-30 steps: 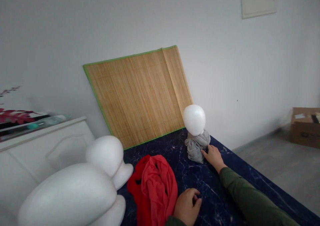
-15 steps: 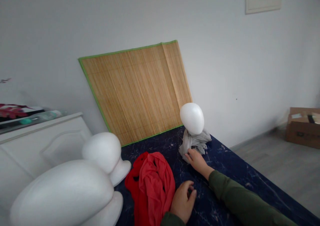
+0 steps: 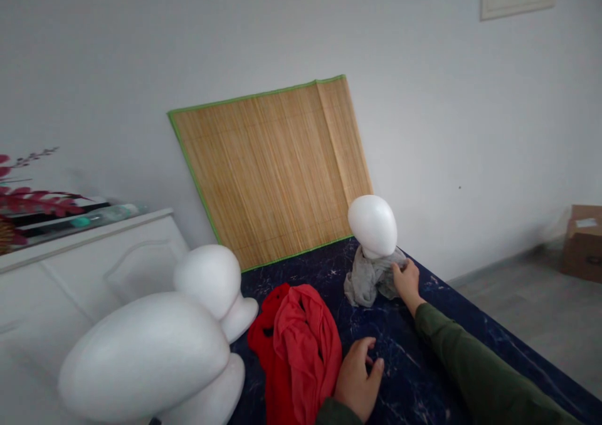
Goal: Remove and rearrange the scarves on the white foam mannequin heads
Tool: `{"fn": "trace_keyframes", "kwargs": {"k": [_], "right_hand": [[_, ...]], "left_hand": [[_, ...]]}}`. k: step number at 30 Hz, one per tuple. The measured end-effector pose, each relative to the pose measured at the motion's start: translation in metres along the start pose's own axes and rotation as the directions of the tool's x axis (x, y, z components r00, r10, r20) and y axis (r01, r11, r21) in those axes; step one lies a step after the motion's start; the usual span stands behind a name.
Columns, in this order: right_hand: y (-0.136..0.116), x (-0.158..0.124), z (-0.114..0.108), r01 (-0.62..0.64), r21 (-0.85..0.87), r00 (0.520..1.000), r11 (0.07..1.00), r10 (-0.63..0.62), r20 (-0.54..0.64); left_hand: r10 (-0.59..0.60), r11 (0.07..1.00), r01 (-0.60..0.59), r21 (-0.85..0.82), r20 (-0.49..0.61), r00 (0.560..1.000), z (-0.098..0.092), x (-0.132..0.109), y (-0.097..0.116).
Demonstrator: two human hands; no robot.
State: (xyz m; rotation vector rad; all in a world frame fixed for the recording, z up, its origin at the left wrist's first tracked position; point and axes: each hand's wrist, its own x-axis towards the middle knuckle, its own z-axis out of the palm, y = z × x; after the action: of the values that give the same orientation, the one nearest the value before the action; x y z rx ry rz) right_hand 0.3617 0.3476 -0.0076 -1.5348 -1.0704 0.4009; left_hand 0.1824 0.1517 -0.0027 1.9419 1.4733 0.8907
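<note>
A thin grey scarf [image 3: 364, 281] is wrapped around the base of a small white mannequin head [image 3: 373, 225] at the far end of the table. At the scarf's right side, my right hand [image 3: 407, 279] has its thumb and fingers closed on the cloth. Nearer to me, my left hand [image 3: 360, 375] rests by the table surface with fingers loosely curled, thumb apart and nothing between them. Just left of it lies a crumpled coral-red scarf [image 3: 305, 334], partly over a brighter red cloth [image 3: 273, 356].
Two more white mannequin heads [image 3: 145, 356] stand along the left of the dark blue marbled table [image 3: 399, 350]. A bamboo mat [image 3: 273, 174] leans on the wall. There is a white cabinet [image 3: 141, 256] at left and a cardboard box [image 3: 583, 246] on the floor at right.
My right hand has moved from the front of the grey scarf to its right side. My left hand keeps its place by the red scarf. The view has shifted slightly left.
</note>
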Motion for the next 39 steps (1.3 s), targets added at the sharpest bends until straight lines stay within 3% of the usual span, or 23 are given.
{"fn": "trace_keyframes", "kwargs": {"k": [9, 15, 23, 31, 35, 39], "right_hand": [[0.001, 0.036, 0.016, -0.233, -0.124, 0.964, 0.965, 0.246, 0.1], [-0.003, 0.043, 0.017, -0.273, -0.174, 0.946, 0.946, 0.297, 0.128], [-0.014, 0.025, 0.036, -0.255, 0.008, 0.964, 0.967, 0.254, 0.077], [-0.009, 0.016, 0.051, -0.437, 0.209, 0.899, 0.875, 0.414, 0.142], [-0.008, 0.009, 0.044, -0.482, 0.327, 0.876, 0.813, 0.443, 0.19], [-0.01, -0.01, 0.034, -0.493, 0.448, 0.869, 0.746, 0.398, 0.294]], "left_hand": [[-0.023, 0.999, 0.022, 0.049, 0.033, 0.999, 0.003, -0.003, 0.0], [-0.02, 0.998, 0.018, 0.066, 0.031, 0.999, 0.004, -0.002, -0.001], [-0.027, 0.997, 0.024, 0.069, 0.039, 0.999, 0.002, -0.003, 0.003], [-0.018, 0.999, 0.017, 0.052, 0.024, 1.0, 0.004, -0.004, -0.002], [-0.063, 0.996, 0.058, -0.062, -0.091, 0.994, 0.005, -0.001, -0.007], [-0.18, 0.963, 0.113, -0.243, -0.272, 0.945, 0.003, 0.006, -0.012]]}}
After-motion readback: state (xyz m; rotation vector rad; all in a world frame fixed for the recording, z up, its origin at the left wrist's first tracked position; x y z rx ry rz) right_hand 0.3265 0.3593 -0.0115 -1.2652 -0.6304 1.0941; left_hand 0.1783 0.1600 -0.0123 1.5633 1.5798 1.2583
